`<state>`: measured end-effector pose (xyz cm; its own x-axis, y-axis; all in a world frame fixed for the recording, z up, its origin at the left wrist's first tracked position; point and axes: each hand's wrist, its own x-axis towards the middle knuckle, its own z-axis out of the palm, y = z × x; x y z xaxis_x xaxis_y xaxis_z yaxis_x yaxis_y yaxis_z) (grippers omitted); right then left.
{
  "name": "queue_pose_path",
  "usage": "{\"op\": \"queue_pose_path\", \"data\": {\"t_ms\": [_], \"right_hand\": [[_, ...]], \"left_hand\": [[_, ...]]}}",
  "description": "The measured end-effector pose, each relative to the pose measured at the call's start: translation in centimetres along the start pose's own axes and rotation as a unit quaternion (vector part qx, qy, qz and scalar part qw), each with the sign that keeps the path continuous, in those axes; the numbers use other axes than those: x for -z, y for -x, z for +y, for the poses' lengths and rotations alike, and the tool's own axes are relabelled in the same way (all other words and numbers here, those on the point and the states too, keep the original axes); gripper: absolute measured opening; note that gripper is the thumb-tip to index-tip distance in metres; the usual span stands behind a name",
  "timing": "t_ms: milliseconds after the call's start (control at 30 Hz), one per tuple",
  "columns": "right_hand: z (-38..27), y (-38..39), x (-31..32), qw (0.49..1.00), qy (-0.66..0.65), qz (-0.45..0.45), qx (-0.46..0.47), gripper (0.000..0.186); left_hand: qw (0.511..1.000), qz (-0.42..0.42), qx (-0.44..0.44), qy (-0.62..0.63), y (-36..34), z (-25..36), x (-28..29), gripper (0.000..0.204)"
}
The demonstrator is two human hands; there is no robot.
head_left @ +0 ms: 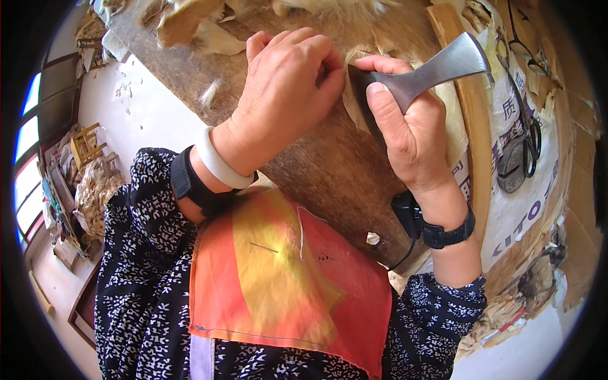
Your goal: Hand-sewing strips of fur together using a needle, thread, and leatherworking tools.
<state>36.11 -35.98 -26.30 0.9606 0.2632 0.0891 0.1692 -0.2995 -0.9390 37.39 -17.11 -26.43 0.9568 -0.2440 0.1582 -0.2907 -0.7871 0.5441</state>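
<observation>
Flared metal tool (438, 75): long axis slanted, wide end pointing upper right.

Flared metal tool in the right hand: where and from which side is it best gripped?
The metal tool is probably best gripped on its inner part, from the person's right, where the right hand has its thumb on the metal. It narrows, then flares to a broad curved end pointing right; keep fingers off that possibly sharp edge. The left hand is close on the other side.
</observation>
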Motion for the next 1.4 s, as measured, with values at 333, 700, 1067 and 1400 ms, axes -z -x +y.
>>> {"op": "queue_pose_path", "data": {"t_ms": [333,700,1067,1400], "right_hand": [[0.3,-0.2,-0.6,1.000,0.018,0.011,0.022,0.021],[0.1,-0.5,-1.1,0.998,0.051,0.027,0.007,0.020],[0.9,-1.4,-2.1,0.995,0.073,0.063,0.020,0.019],[0.7,-0.5,-1.8,0.998,0.060,0.034,0.009,0.020]], "left_hand": [[1.000,0.004,-0.006,-0.017,-0.1,-0.1,-0.4,0.008],[0.999,0.027,-0.013,-0.042,-0.1,0.1,-1.0,0.009],[0.998,0.049,-0.024,-0.028,-0.2,-0.4,-1.9,0.008],[0.999,0.044,-0.011,0.012,-0.2,-0.6,-1.6,0.011]]}}
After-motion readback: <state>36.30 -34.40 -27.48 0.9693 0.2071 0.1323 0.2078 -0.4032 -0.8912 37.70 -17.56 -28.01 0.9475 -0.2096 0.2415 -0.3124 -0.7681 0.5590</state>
